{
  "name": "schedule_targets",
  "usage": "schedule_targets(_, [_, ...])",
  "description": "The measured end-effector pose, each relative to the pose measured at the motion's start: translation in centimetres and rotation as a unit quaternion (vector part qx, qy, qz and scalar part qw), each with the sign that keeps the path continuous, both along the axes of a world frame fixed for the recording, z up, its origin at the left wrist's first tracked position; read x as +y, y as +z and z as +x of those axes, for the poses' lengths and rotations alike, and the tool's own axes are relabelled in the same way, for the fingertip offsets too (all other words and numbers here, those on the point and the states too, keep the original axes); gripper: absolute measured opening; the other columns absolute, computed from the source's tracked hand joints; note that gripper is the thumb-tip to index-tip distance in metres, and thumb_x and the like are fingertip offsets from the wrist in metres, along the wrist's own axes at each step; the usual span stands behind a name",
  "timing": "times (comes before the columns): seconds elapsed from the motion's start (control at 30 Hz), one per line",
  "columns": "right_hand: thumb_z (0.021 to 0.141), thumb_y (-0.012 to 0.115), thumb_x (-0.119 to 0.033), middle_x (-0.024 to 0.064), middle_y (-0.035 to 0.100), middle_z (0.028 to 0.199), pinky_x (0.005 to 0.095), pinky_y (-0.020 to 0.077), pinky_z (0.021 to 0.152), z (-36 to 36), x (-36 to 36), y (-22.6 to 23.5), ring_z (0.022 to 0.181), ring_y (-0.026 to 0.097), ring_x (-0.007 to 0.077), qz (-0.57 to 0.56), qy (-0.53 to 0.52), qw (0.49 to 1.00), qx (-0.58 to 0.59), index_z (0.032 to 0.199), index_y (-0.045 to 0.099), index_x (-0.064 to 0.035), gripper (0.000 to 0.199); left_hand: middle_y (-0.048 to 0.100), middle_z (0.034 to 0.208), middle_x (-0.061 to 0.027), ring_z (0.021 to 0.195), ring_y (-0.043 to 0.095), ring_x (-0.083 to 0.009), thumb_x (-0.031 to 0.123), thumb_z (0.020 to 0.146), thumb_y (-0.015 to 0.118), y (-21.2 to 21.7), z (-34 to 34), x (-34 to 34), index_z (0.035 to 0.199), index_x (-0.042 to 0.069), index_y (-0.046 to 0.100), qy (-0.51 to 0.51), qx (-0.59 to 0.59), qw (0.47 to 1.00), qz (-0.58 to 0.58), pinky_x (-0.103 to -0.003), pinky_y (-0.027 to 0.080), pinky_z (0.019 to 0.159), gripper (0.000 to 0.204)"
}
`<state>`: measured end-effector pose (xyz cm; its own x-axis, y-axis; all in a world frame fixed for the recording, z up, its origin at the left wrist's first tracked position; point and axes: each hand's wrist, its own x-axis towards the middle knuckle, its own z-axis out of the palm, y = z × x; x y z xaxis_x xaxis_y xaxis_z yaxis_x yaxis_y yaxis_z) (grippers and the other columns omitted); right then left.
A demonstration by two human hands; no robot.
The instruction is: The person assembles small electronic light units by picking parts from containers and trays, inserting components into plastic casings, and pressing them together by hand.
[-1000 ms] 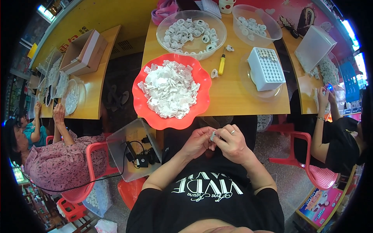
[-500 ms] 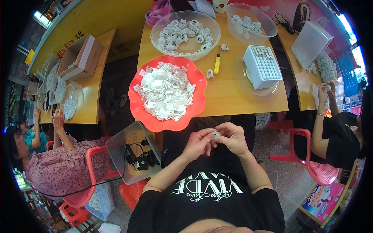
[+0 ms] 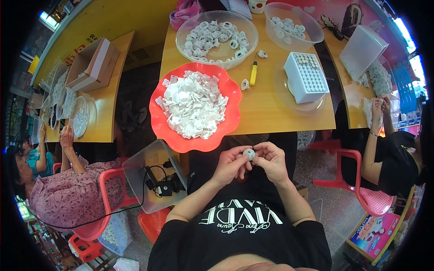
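Just past my shirt front, both hands meet at a small round white plastic part (image 3: 248, 154). My left hand (image 3: 229, 165) pinches it from one side, and the fingers of my right hand (image 3: 272, 163) close on its other side. Its round face, with dark marks, is turned upward. Beyond my hands, at the table's near edge, a red scalloped bowl (image 3: 156, 128) is heaped with flat white plastic pieces (image 3: 194, 106). A yellow-handled screwdriver (image 3: 253, 74) lies on the table between two loose white parts (image 3: 245, 84).
A see-through bowl (image 3: 180, 49) of round white parts stands behind the red one, another (image 3: 318, 36) at the back right. A white rack (image 3: 307, 92) of small cylinders is at the right. A bin (image 3: 140, 198) with black adapters sits lower left. Co-workers sit on both sides.
The round part has tipped so that more of its face shows. My fingers have shifted slightly around it. The co-worker's hands at the right have moved a little.
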<state>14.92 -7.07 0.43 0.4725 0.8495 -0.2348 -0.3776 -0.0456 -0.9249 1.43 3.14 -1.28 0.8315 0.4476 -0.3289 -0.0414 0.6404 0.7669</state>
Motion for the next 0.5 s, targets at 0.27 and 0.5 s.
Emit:
schedule_targets(0.27, [0.077,0.065,0.012,0.0037,0.060,0.078,0.0198,0.0499,0.060,-1.1,-0.1,0.8,0.068,0.059,0.0073,-0.001,-0.027,0.999,-0.026,0.091,0.057,0.0004,0.020,0.064,0.069,-0.0043,0.044,0.051,-0.0060,0.009,0.095,0.054,0.1,-0.4,-0.7,0.123,0.002,0.057,0.006,0.000,0.997,0.071,-0.018,0.039,0.040,0.029])
schedule_targets(0.5, [0.079,0.063,0.011,0.0039,0.060,0.078,0.0193,0.0489,0.059,-2.0,0.7,0.8,0.068,0.059,0.0063,-0.018,-0.057,0.993,-0.105,0.094,0.056,0.0025,0.018,0.065,0.071,-0.0039,0.056,0.057,-0.0046,0.004,0.092,0.058,-0.4,0.1,-1.1,0.120,0.001,0.054,0.052,0.035,0.965,0.254,-0.020,0.044,0.048,0.028])
